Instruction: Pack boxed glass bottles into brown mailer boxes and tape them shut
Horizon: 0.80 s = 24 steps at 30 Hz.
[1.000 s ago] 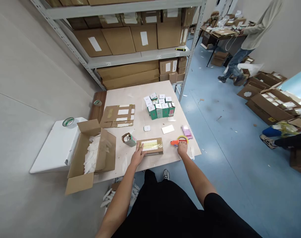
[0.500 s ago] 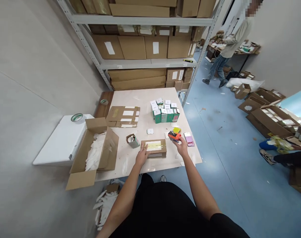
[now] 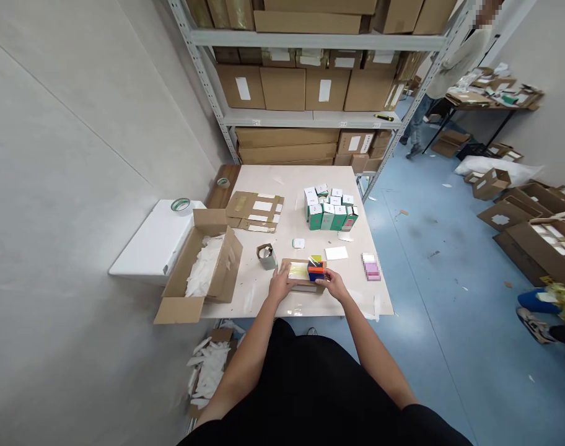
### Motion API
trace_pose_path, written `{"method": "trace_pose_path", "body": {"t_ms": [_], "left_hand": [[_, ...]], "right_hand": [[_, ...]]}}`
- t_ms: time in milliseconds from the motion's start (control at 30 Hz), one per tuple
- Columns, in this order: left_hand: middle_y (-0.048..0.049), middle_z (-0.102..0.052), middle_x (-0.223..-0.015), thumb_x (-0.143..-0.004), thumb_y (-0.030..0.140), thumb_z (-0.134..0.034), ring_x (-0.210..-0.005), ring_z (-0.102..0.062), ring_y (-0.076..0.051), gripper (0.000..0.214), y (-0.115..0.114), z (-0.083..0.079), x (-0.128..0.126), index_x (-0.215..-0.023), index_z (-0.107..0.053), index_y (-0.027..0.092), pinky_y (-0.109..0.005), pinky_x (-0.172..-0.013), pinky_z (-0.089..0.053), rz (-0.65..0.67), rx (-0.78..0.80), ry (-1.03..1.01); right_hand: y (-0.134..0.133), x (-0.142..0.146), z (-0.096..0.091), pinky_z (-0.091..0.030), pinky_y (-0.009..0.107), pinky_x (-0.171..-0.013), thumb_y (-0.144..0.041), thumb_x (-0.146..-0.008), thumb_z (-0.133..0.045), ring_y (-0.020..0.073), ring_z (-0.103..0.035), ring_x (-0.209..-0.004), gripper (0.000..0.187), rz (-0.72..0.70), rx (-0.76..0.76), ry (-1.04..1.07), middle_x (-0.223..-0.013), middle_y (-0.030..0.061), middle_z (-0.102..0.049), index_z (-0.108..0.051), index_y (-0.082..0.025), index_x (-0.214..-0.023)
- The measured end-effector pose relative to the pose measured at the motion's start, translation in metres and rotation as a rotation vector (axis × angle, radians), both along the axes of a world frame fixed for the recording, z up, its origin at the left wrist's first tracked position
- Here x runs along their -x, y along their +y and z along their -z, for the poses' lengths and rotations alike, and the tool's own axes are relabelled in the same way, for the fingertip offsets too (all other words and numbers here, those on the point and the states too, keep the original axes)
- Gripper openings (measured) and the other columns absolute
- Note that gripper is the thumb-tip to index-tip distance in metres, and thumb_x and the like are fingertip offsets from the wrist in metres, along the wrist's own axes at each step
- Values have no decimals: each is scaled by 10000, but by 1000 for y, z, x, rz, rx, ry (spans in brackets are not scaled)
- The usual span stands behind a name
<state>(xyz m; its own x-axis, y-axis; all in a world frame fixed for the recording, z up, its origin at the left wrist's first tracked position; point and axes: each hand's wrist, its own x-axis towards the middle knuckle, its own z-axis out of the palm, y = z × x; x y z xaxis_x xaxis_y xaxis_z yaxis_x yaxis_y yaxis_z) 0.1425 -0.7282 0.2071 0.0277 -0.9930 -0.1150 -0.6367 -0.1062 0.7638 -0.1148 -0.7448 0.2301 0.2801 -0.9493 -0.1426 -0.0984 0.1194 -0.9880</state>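
Note:
A small brown cardboard box (image 3: 298, 272) with a yellow-taped top lies near the front edge of the pale table (image 3: 282, 183). My left hand (image 3: 280, 283) rests on its left end, fingers curled against the box. My right hand (image 3: 334, 284) grips an orange and blue tape dispenser (image 3: 316, 269) with a yellow roll, held over the box's right end. A small green box (image 3: 266, 256) lies on its side just left of the cardboard box.
Several green and white small boxes (image 3: 329, 207) stand mid-table, a white card (image 3: 336, 253) and a pink item (image 3: 371, 267) to the right, flattened cardboard (image 3: 254, 211) at left. An open carton (image 3: 207, 267) with white packing stands off the left edge. Shelves of cartons (image 3: 305, 87) stand behind. A person (image 3: 450, 68) stands far right.
My right hand picked the tape dispenser up from the table's right side and carried it left onto the cardboard box. My left hand stayed on the box. The view shifted left.

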Motion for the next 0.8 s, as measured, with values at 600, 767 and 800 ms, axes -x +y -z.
{"method": "trace_pose_path", "body": {"t_ms": [600, 767, 800], "left_hand": [[-70, -764, -1098, -796, 39, -538, -1080, -707, -206, 531, 20, -107, 9, -1273, -686, 218, -366, -990, -537, 193, 204, 418], [-62, -776, -983, -854, 288, -737, -939, -721, -219, 158, 14, -113, 13, -985, -795, 222, -365, -893, -572, 51, 246, 430], [-68, -771, -986, -842, 339, -767, -938, -716, -225, 146, 12, -111, 13, -925, -802, 223, -361, -868, -576, 8, 260, 450]], "right_hand": [[-5, 0, 1, -534, 443, -1013, -459, -708, -836, 293, -709, -1062, 448, -35, -12, -4, -1129, 59, -783, -743, -236, -1086], [-6, -1, -2, -525, 438, -1027, -451, -704, -836, 298, -701, -1092, 443, -49, -7, 23, -1145, 58, -781, -755, -235, -1083], [-7, 0, -4, -524, 438, -1028, -447, -707, -834, 297, -701, -1094, 443, -58, -6, 20, -1147, 54, -781, -756, -236, -1089]]}}
